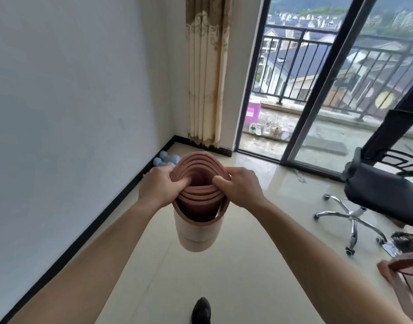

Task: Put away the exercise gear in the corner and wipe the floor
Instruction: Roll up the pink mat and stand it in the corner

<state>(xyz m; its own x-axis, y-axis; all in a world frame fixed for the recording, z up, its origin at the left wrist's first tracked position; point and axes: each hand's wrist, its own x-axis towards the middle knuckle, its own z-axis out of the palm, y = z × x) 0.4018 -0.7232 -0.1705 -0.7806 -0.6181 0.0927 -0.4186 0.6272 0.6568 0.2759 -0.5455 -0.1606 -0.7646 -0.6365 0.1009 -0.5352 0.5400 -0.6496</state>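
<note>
A rolled pink-brown exercise mat [197, 232] hangs upright in front of me, its spiral top end facing the camera. My left hand [157, 187] grips the roll's left rim, thumb tucked inside the layers. My right hand [239, 187] grips the right rim the same way. The mat's lower end is off the tiled floor [247, 265]. Pale blue dumbbells [165, 159] lie on the floor in the corner by the wall, partly hidden behind the mat.
A white wall [72, 113] with black skirting runs along the left. A beige curtain [206, 73] hangs at the corner. A sliding glass door [317, 90] opens to a balcony. A black office chair [373, 190] stands right. My shoe [200, 311] shows below.
</note>
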